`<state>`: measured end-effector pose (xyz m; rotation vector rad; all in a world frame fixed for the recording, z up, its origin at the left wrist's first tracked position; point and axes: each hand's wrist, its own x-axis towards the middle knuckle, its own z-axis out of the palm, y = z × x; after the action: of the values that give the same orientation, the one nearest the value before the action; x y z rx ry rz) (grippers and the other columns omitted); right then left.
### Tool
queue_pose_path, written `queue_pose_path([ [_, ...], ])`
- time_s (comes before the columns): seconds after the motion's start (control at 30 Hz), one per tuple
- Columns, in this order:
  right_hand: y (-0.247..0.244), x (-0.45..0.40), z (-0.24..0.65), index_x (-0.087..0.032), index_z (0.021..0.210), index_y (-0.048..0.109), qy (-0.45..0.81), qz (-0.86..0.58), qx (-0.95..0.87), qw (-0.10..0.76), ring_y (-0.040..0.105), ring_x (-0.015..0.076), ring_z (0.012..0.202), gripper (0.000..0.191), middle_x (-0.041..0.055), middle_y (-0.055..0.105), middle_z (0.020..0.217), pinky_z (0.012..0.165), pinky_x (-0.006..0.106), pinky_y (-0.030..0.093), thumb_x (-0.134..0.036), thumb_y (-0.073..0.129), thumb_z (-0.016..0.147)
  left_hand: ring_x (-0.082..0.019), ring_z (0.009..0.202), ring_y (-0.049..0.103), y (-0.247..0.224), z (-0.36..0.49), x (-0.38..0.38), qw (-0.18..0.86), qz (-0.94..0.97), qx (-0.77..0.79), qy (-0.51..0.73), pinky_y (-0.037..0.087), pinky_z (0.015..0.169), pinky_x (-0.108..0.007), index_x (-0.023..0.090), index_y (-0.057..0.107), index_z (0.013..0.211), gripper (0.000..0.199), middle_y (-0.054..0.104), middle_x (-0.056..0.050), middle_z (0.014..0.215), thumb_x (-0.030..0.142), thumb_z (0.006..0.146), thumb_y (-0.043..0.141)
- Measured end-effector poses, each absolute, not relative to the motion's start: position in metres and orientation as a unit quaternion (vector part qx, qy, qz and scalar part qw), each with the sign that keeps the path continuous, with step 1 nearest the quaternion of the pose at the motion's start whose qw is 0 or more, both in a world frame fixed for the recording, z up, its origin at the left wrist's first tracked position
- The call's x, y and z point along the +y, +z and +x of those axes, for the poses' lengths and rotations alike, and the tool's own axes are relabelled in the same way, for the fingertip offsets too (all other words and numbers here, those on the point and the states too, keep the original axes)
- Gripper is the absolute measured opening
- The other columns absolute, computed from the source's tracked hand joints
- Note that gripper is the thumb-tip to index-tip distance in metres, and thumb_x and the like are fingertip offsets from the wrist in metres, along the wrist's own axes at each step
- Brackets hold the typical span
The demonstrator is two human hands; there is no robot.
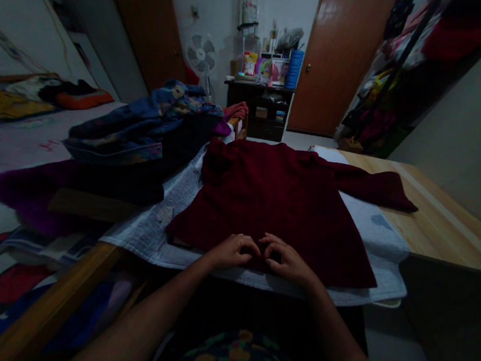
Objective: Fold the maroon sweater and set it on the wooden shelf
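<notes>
A dark red long-sleeved top (pixel 281 201) lies spread flat in front of me, its hem toward my body. One sleeve (pixel 376 185) stretches out to the right; the other is not laid out on the left and seems folded in. At the middle of the hem, my left hand (pixel 236 250) has its fingers curled and closed on the fabric. Close beside it, my right hand (pixel 287 260) pinches the same hem, thumb and forefinger bent into a loop. Beneath the top is a white cloth (pixel 384 234), which shows around its edges.
On the left, a bed (pixel 86 279) with a wooden frame carries a pile of blue printed clothes (pixel 144 120) and a purple garment (pixel 31 183). A wooden tabletop (pixel 441 217) extends right. Farther back stand a fan (pixel 201 55), a dark cabinet (pixel 258 105) and doors; clothes hang at right.
</notes>
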<state>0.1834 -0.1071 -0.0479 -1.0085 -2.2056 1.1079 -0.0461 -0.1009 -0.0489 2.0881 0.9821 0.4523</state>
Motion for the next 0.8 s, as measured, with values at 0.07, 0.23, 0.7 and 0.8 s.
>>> queue_pose_path([
  [0.07,-0.048,-0.108,0.183,-0.022,0.078,0.060,0.403,-0.360,-0.808,0.232,0.035,0.0219,0.136,0.004,0.0060,0.056,0.130,0.109,0.043,0.032,-0.019,0.058,0.077,-0.017,0.100,0.057,-0.049,-0.044,-0.104,0.369,0.826,0.395,0.161,0.038,0.092,-0.029,0.025,0.071,0.094,0.025,0.067,0.001,0.100,0.016,0.076,0.055],
  [0.23,-0.048,-0.108,0.184,-0.022,0.080,0.060,0.402,-0.347,-0.817,0.226,0.032,0.0217,0.138,0.006,0.0055,0.055,0.131,0.110,0.042,0.030,-0.018,0.057,0.077,-0.017,0.098,0.056,-0.052,-0.042,-0.107,0.349,0.828,0.415,0.144,0.038,0.091,-0.030,0.024,0.070,0.091,0.025,0.066,0.001,0.099,0.015,0.073,0.054],
  [0.7,-0.055,-0.123,0.198,-0.021,0.099,0.054,0.336,-0.379,-0.832,0.228,0.031,0.0236,0.137,0.037,0.0122,0.043,0.141,0.111,0.046,0.028,-0.005,0.055,0.065,-0.019,0.098,0.055,-0.042,-0.030,-0.118,0.264,0.857,0.424,0.129,0.036,0.085,-0.032,0.026,0.061,0.102,0.031,0.062,0.001,0.102,0.028,0.073,0.070],
  [0.8,-0.053,-0.121,0.201,-0.021,0.093,0.056,0.370,-0.370,-0.819,0.236,0.036,0.0228,0.135,0.026,0.0110,0.046,0.139,0.109,0.046,0.031,-0.007,0.054,0.071,-0.018,0.099,0.056,-0.042,-0.030,-0.114,0.267,0.862,0.406,0.142,0.037,0.084,-0.030,0.026,0.064,0.101,0.025,0.064,0.001,0.102,0.026,0.077,0.068],
])
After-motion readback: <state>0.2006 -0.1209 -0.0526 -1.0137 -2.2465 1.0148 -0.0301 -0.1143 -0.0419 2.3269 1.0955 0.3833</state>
